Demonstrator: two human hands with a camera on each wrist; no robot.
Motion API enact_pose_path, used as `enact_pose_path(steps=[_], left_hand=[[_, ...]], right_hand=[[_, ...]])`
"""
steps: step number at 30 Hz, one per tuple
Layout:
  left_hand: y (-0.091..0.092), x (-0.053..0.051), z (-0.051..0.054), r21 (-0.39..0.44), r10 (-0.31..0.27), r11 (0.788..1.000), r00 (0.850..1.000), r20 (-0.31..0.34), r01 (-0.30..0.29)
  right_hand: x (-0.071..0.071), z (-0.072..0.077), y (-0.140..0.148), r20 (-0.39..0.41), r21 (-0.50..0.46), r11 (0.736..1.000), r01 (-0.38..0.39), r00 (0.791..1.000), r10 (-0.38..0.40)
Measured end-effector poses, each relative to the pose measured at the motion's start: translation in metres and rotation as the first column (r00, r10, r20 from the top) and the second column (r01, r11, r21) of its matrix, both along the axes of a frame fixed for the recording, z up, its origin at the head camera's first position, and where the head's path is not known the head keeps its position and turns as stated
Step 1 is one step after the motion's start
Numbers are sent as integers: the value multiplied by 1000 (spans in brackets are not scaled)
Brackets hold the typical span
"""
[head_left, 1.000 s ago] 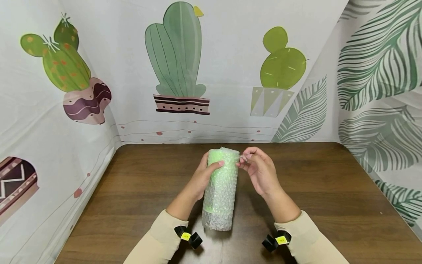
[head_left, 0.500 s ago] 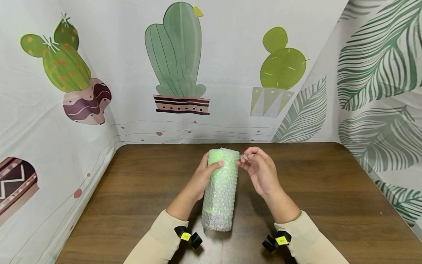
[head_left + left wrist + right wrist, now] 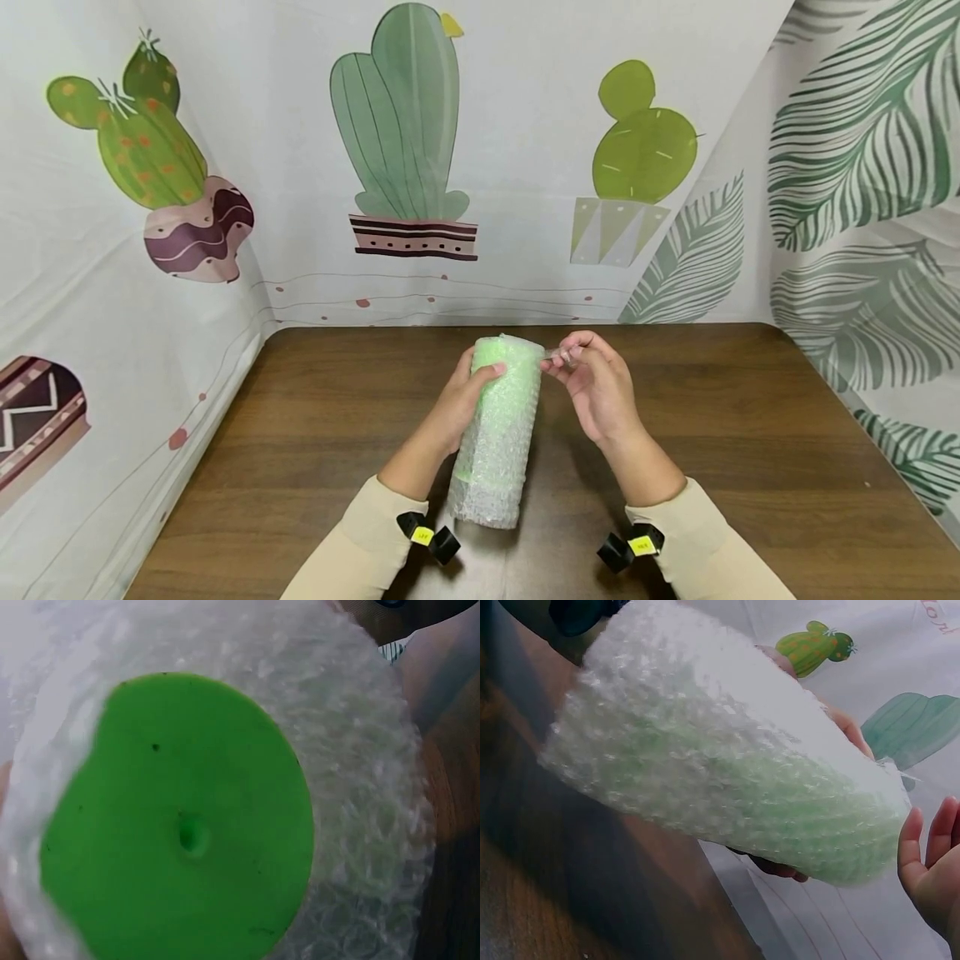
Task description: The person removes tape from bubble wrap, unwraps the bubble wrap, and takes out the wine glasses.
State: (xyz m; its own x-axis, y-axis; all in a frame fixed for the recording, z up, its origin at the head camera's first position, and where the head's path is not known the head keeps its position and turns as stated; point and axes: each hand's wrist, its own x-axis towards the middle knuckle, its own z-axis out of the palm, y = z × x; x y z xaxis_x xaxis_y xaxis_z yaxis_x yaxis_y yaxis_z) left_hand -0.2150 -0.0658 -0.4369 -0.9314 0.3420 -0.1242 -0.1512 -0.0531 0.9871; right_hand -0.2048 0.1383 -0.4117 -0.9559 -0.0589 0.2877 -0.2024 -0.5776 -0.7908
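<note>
A green cylinder wrapped in bubble wrap (image 3: 495, 442) is held tilted over the table in the head view. My left hand (image 3: 453, 408) grips its upper left side, thumb across the front and the other fingers behind. Beside the top right rim, my right hand (image 3: 600, 392) pinches a thin clear strip, perhaps tape or film, that runs to the wrapping. The left wrist view shows the cylinder's flat green end (image 3: 187, 825), with a small dimple, inside the surrounding bubble wrap (image 3: 360, 787). Across the right wrist view stretches the wrapped side (image 3: 727, 757); there the strip is hard to make out.
A dark brown wooden table (image 3: 315, 417) lies beneath both hands. White cloth printed with cacti and leaves (image 3: 517, 125) hangs behind it and at both sides. Each sleeved wrist carries a small black camera (image 3: 444, 546).
The lower end of the wrapped cylinder has swung slightly to the left. My right hand has drawn a little to the right with the clear strip, and more of it shows.
</note>
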Motion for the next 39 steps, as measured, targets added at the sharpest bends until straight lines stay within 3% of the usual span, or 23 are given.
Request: enact_pose_path(steps=[16, 25, 39], left_hand=[[0, 0, -2, 47, 16, 999, 1000, 8, -16], [-2, 0, 0, 34, 22, 999, 1000, -1, -22], [-1, 1, 2, 48, 32, 998, 999, -19, -31]], right_hand=[[0, 0, 0, -46, -53, 998, -31, 999, 28], [0, -1, 1, -63, -82, 995, -52, 997, 47], [-1, 0, 2, -43, -108, 992, -63, 997, 59]])
